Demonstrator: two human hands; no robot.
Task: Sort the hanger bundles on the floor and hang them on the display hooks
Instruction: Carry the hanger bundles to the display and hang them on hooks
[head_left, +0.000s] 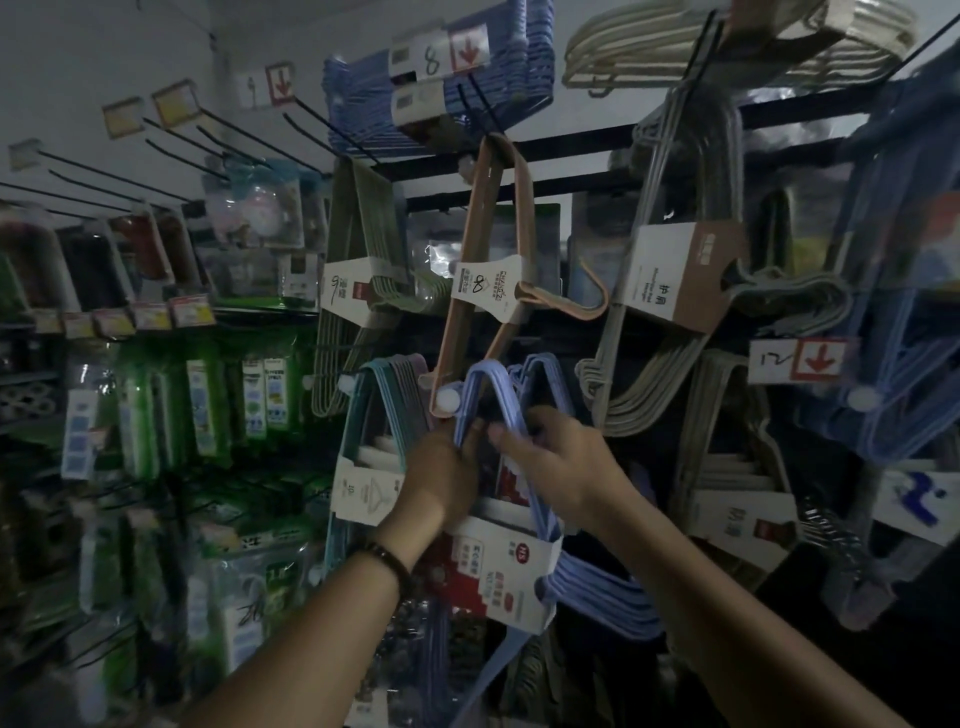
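A bundle of blue hangers (597, 587) with a white and red paper sleeve (498, 577) hangs point-up in the middle of the display. Its top corner (485, 379) sits beside the white-capped tip of a display hook (448, 399). My left hand (441, 467) grips the bundle's left arm just under that corner. My right hand (561, 457) holds the right arm of the same bundle. A dark bead bracelet is on my left wrist (387, 558). More blue hangers show directly behind the one I hold.
An orange hanger bundle (488, 291) hangs just above. Teal hangers (374, 415) hang to the left, grey-white bundles (670, 291) to the right. Blue bundles (441, 83) and price tags hang overhead. Bare black hooks (171, 145) stick out upper left. Packaged goods (208, 405) fill left shelves.
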